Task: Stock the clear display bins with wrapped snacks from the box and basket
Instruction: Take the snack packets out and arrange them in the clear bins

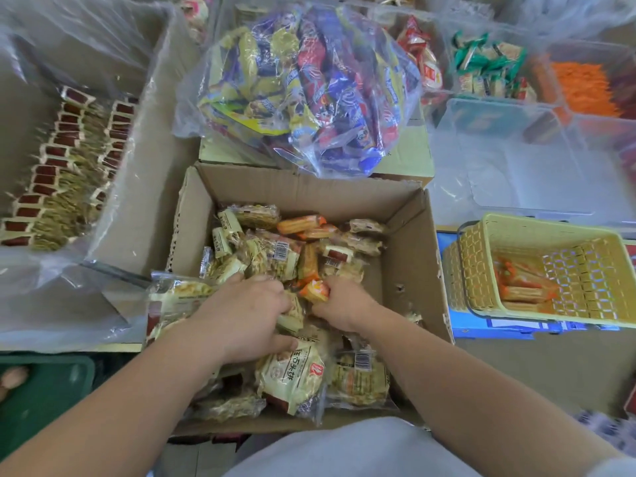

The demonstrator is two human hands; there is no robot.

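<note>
Box point(406, 235) full of wrapped snacks point(275, 259). Left hand point(241, 311) curls fingers round pale snack point(292, 316). Right hand point(340, 304) pinches orange snack point(315, 290). Yellow basket point(550, 225) sits beside box, right.

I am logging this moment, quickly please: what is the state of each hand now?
Left hand: closed, gripping cream-wrapped snacks in the cardboard box.
Right hand: closed, holding an orange-wrapped snack.

Bright, even light fills the scene, leaving only soft, faint shadows inside the box point(309, 192). White glare streaks the clear bag point(303, 87) and the bins point(499, 160). Wide-angle distortion bends the edges, and the corners and far background look blurred.
</note>
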